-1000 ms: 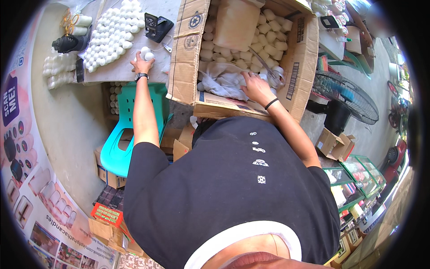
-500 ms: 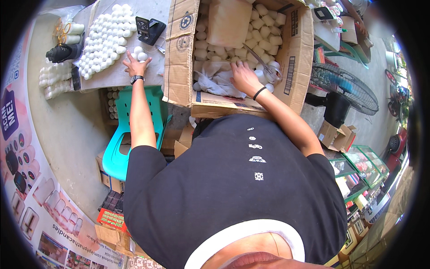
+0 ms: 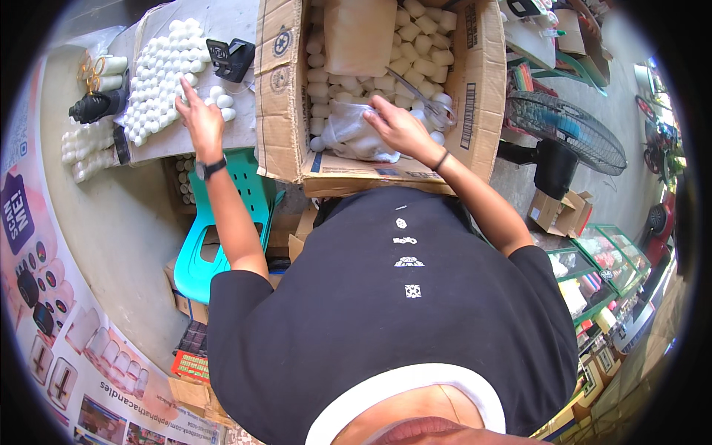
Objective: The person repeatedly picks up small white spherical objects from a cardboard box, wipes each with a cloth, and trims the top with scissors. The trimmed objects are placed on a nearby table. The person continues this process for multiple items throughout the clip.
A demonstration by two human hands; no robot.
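Since a second ago our left hand has let go of the small white candle it gripped and now lies open, fingers spread, at the edge of the batch of white candles on the table. Our right hand has shifted left inside the cardboard box, from the box's right side onto the clear plastic bag

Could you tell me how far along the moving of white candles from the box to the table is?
Many white candles already sit grouped on the table. The left hand rests at that group; the right hand reaches into the cardboard box, which holds many more.
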